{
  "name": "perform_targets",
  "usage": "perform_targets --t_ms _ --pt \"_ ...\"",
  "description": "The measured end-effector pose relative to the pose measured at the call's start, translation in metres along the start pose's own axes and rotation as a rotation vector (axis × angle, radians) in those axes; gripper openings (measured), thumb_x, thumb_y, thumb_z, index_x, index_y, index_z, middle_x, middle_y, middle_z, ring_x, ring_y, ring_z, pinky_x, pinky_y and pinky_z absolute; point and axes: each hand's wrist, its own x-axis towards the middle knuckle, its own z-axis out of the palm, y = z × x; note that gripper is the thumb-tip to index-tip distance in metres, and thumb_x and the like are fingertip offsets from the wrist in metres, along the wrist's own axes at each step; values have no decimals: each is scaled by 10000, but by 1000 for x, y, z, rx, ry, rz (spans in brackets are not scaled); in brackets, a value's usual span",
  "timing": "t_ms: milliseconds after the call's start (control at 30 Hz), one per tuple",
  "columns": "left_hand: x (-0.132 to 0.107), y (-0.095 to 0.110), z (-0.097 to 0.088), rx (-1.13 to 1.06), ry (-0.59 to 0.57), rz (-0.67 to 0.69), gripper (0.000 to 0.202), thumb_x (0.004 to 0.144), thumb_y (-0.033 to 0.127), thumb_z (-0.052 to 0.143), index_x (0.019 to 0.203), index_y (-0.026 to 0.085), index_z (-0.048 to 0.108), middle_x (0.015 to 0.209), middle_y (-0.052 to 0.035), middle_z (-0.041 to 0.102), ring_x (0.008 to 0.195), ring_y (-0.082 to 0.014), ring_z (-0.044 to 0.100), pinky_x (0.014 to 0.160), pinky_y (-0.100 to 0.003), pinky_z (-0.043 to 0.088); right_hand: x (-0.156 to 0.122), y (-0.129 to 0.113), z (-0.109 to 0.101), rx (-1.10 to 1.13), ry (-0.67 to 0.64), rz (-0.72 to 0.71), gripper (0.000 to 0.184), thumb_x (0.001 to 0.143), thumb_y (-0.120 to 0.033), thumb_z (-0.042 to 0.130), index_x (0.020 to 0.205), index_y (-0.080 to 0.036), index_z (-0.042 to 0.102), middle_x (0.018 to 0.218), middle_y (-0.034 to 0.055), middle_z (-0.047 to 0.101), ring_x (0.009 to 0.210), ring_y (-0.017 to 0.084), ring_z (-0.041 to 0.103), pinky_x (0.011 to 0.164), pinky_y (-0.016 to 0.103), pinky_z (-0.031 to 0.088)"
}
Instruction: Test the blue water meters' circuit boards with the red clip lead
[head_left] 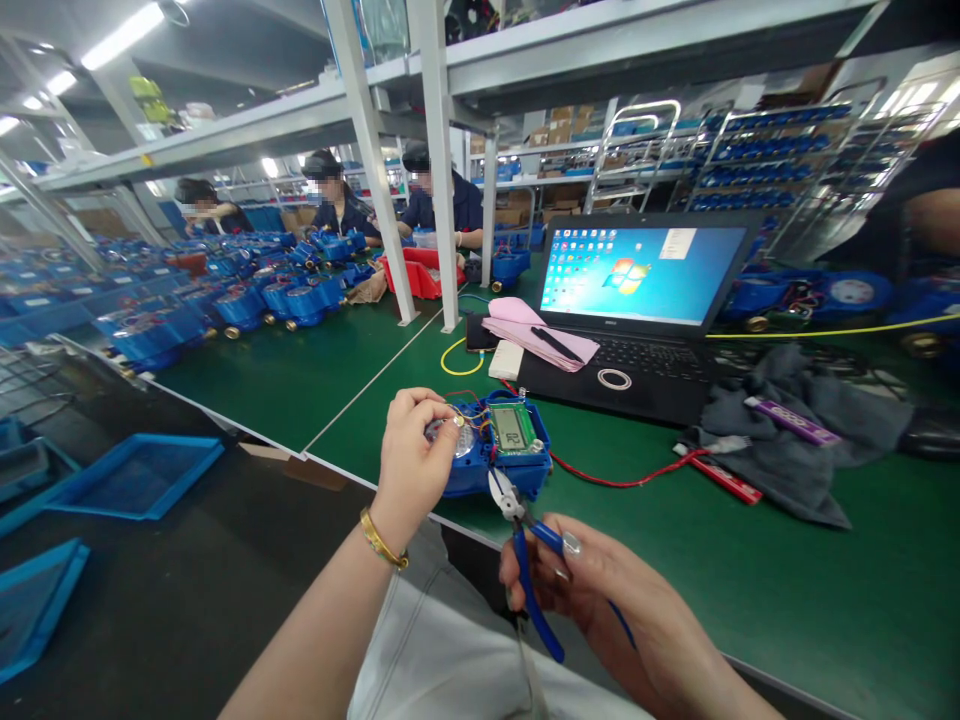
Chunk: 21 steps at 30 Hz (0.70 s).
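On the near edge of the green bench sits a blue meter housing (535, 462) with a circuit board and small display (514, 427) showing digits. My left hand (420, 445) is over its left part, thumb and forefinger pinched together beside thin red and yellow wires (474, 412). What lies between those fingertips is too small to make out. Diagonal cutters (523, 555) with blue handles are held in my right hand (592, 580). Their jaws point up at the housing's front, slightly apart.
Behind the housing stands an open laptop (637, 280), with pink papers (525, 330) and a pen on its left. A red cable (630, 484) runs right toward a grey cloth (795, 430). Many blue housings (300, 295) fill the left bench. Shelf posts (437, 170) rise behind; people sit beyond.
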Motion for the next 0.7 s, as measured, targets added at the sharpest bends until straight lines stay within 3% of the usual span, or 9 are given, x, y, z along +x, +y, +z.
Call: perform_targets --t_ms 333,700 --pt "0 -5 -7 -123 -17 -71 118 833 239 501 750 190 568 944 -59 537 895 -186 553 816 -335 467 6 3 4 3 -7 -10 388 809 -514 623 860 -131 648 916 103 645 776 179 564 719 301 370" --pt "-6 -5 -7 -120 26 -42 171 871 256 461 762 197 577 925 -51 523 895 -182 542 810 -320 462 31 -9 26 -12 115 37 486 689 -600 674 831 -144 584 899 108 670 801 208 616 716 310 398"
